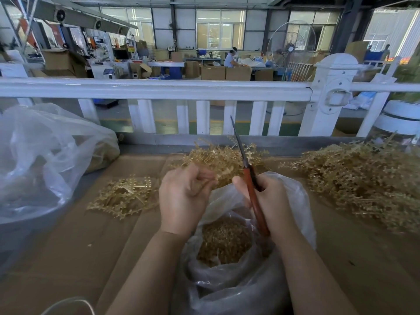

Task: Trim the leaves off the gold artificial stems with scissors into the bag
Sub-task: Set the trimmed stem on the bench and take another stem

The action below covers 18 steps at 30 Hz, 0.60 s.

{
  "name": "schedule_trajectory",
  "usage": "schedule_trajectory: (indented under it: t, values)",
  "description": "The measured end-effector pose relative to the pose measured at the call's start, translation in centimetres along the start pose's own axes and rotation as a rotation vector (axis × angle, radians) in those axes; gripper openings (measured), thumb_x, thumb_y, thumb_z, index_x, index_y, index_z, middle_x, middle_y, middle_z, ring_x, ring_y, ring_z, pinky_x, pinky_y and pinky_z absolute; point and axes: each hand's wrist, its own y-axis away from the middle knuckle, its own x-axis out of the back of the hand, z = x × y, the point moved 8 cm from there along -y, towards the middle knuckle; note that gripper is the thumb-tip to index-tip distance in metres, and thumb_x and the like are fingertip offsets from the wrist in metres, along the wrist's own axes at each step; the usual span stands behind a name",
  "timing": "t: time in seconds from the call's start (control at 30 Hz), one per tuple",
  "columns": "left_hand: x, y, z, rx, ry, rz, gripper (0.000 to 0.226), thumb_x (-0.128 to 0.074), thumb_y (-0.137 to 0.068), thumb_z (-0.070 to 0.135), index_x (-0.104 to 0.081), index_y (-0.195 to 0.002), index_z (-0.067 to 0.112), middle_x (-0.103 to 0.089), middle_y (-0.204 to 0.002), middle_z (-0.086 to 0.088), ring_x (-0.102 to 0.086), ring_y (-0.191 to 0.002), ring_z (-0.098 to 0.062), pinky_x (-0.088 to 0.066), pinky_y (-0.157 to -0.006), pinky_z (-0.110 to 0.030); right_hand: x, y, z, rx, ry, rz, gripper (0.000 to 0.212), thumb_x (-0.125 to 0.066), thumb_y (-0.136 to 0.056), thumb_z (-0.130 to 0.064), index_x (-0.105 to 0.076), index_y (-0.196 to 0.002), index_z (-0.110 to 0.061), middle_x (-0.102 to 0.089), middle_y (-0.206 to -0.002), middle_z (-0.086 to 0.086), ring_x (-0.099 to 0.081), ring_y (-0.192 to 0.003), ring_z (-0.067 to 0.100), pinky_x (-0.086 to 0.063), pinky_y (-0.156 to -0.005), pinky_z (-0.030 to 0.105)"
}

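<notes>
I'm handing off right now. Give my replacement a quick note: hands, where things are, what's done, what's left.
Left hand holds a gold stem above the bag.
Right hand grips the scissors, blades closed and pointing up.
Done: the bag holds cut gold leaves; a small pile lies to the left.
Left: a big heap of stems on the right, more behind the hands.

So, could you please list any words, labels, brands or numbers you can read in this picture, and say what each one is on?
None can be read.
Scissors, bag and gold stems: no print shows.
Yellow sign on the far machine: too small and blurred.
Small sign on the back wall: too small.
Cardboard boxes: no legible print.
</notes>
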Motion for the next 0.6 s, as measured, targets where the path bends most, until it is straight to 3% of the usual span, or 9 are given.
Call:
schedule_trajectory:
  t: [0.07, 0.1, 0.13, 0.2, 0.27, 0.33, 0.4, 0.5, 0.6]
  values:
    - [-0.7, 0.5, 2.8, -0.285, -0.085, 0.006, 0.014, -0.083, -0.076, 0.018, -0.069, -0.073, 0.021, -0.069, -0.074, 0.011, -0.061, -0.069, -0.011, -0.047, -0.068, -0.034, -0.8, 0.2, -0.3, -0.083, -0.174, -0.077, 0.043, -0.077, -0.078, -0.046, -0.072, -0.070, -0.004, -0.070, -0.062, 0.010, -0.070, -0.063, 0.033, -0.060, -0.070, 0.048]
    - [-1.1, 0.8, 3.8, -0.381, -0.103, 0.007, 0.015, -0.082, -0.077, 0.018, -0.068, -0.071, 0.019, -0.068, -0.070, 0.009, -0.061, -0.065, -0.013, -0.046, -0.065, -0.034, -1.0, 0.3, -0.3, -0.125, -0.223, -0.090, 0.043, -0.077, -0.075, -0.046, -0.073, -0.073, -0.003, -0.072, -0.067, 0.014, -0.072, -0.068, 0.037, -0.060, -0.074, 0.052]
    - [-1.5, 1.2, 4.5, -0.445, -0.112, 0.001, 0.018, -0.081, -0.078, 0.016, -0.066, -0.069, 0.019, -0.066, -0.067, 0.008, -0.061, -0.064, -0.015, -0.046, -0.065, -0.032, -1.1, 0.3, -0.2, -0.163, -0.256, -0.092, 0.039, -0.078, -0.076, -0.043, -0.074, -0.074, -0.004, -0.072, -0.068, 0.015, -0.073, -0.069, 0.034, -0.061, -0.074, 0.051]
    - [-2.2, 1.7, 4.9, -0.490, -0.115, -0.033, 0.020, -0.084, -0.076, 0.015, -0.065, -0.069, 0.019, -0.066, -0.067, 0.008, -0.062, -0.066, -0.014, -0.044, -0.069, -0.025, -0.9, 0.3, 0.3, -0.209, -0.293, -0.086, 0.026, -0.077, -0.086, -0.028, -0.073, -0.077, -0.004, -0.070, -0.061, 0.007, -0.070, -0.058, 0.020, -0.060, -0.060, 0.036]
    - [-2.6, 1.7, 4.1, -0.375, -0.046, -0.102, 0.021, -0.085, -0.075, 0.031, -0.067, -0.073, 0.019, -0.069, -0.076, 0.012, -0.064, -0.073, -0.008, -0.048, -0.075, -0.023, -0.6, 0.3, 0.5, -0.219, -0.335, -0.086, 0.016, -0.074, -0.089, -0.016, -0.072, -0.081, -0.003, -0.066, -0.057, 0.002, -0.063, -0.050, 0.011, -0.049, -0.047, 0.023]
    - [-2.7, 1.4, 2.5, -0.129, 0.129, -0.153, 0.029, -0.077, -0.078, 0.050, -0.066, -0.079, 0.023, -0.068, -0.080, 0.014, -0.064, -0.078, -0.006, -0.051, -0.073, -0.027, -0.5, 0.3, 0.7, -0.221, -0.381, -0.100, 0.012, -0.072, -0.090, -0.012, -0.070, -0.082, -0.003, -0.065, -0.059, 0.003, -0.062, -0.050, 0.012, -0.047, -0.048, 0.023]
    - [-2.6, 1.4, 0.7, 0.108, 0.285, -0.167, 0.026, -0.062, -0.089, 0.056, -0.062, -0.084, 0.030, -0.066, -0.081, 0.014, -0.063, -0.078, -0.010, -0.051, -0.071, -0.031, -0.4, 0.2, 0.5, -0.202, -0.417, -0.104, 0.017, -0.071, -0.091, -0.011, -0.065, -0.075, -0.007, -0.058, -0.051, -0.002, -0.055, -0.041, 0.008, -0.042, -0.042, 0.019]
    - [-3.5, 1.8, -1.8, 0.302, 0.308, -0.301, 0.008, -0.055, -0.095, 0.031, -0.060, -0.096, 0.038, -0.066, -0.096, 0.017, -0.062, -0.093, -0.005, -0.051, -0.084, -0.039, -0.1, 0.1, 0.4, -0.161, -0.587, -0.123, 0.025, -0.068, -0.093, -0.011, -0.059, -0.069, -0.010, -0.045, -0.049, 0.003, -0.039, -0.036, 0.011, -0.027, -0.037, 0.020]
    - [-5.7, 2.9, -2.6, 0.258, 0.055, -0.603, 0.048, -0.058, -0.088, 0.009, -0.054, -0.127, 0.037, -0.058, -0.130, 0.013, -0.052, -0.121, -0.014, -0.041, -0.105, -0.043, -0.4, 0.2, -0.6, -0.087, -0.730, -0.192, 0.022, -0.065, -0.088, -0.014, -0.067, -0.066, -0.012, -0.051, -0.055, 0.005, -0.034, -0.038, 0.009, -0.020, -0.043, 0.024]
